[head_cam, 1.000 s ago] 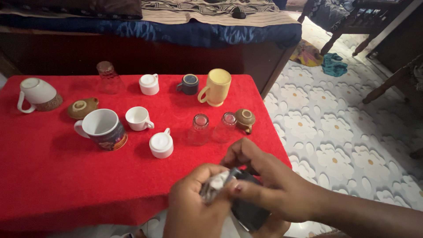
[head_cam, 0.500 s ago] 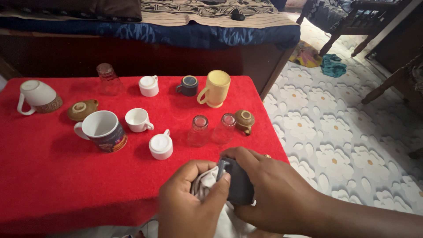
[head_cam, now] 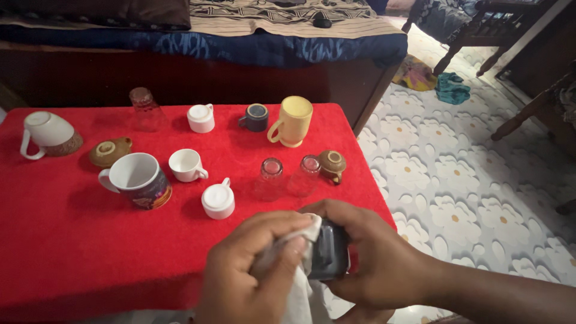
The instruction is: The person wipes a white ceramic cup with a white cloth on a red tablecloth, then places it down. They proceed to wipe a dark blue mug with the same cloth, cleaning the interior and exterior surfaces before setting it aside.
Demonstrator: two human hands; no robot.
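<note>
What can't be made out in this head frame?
- Dark cup: mostly hidden by the right hand and white cloth; shape unclear.
- Left hand: cut off by the bottom edge.
- Cloth's lower end: runs off the bottom edge.
- Upturned glasses: clear, outlines faint.

Two bare hands are shown at the near edge of the view. The left hand (head_cam: 249,273) is seen from the back, with knuckles and short, unpainted fingernails visible. The right hand (head_cam: 375,264) is joined to a bare forearm (head_cam: 504,294) that is carried off toward the near right corner. No sleeve, glove, ring, watch or bracelet is worn on either hand. Fine skin creases are visible over the knuckles and wrist.
</note>
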